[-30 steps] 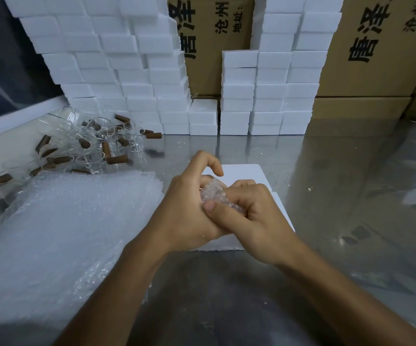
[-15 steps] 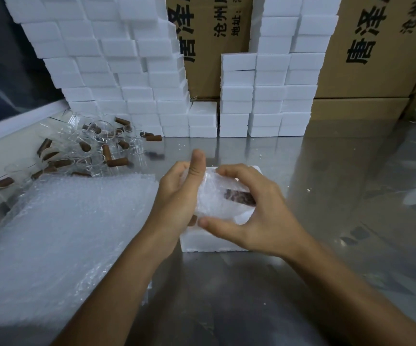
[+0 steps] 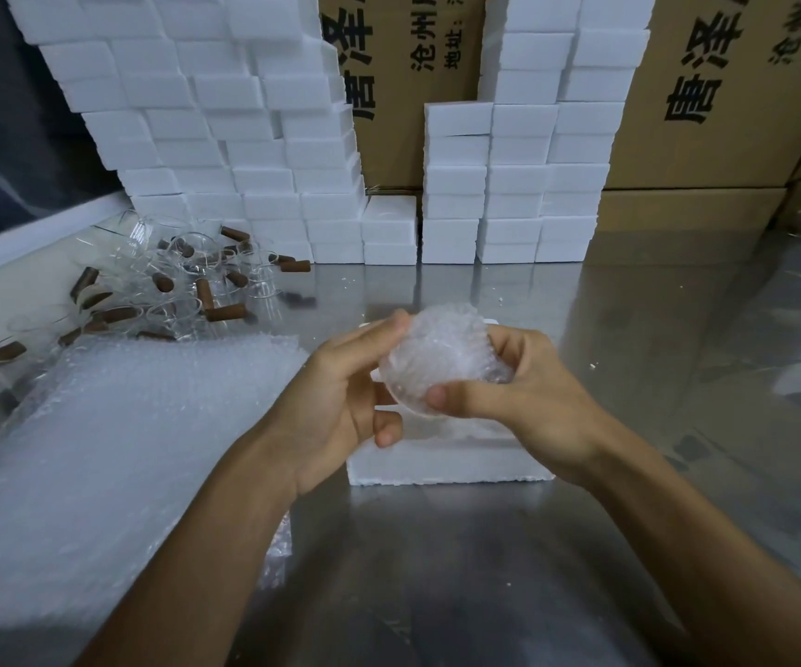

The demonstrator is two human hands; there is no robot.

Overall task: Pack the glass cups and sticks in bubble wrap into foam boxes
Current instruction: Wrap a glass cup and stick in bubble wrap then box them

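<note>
Here a bubble-wrapped bundle (image 3: pixel 437 361) is gripped by curled fingers of the left hand (image 3: pixel 341 402) and right hand (image 3: pixel 523 392), above a foam box (image 3: pixel 446 466).

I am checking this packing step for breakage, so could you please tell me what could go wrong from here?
The bubble-wrapped glass bundle is held above the open white foam box between the left hand and right hand; the wrap could unroll or the bundle slip. The loose clear glass cups and brown sticks lie piled together and might roll or knock.
</note>
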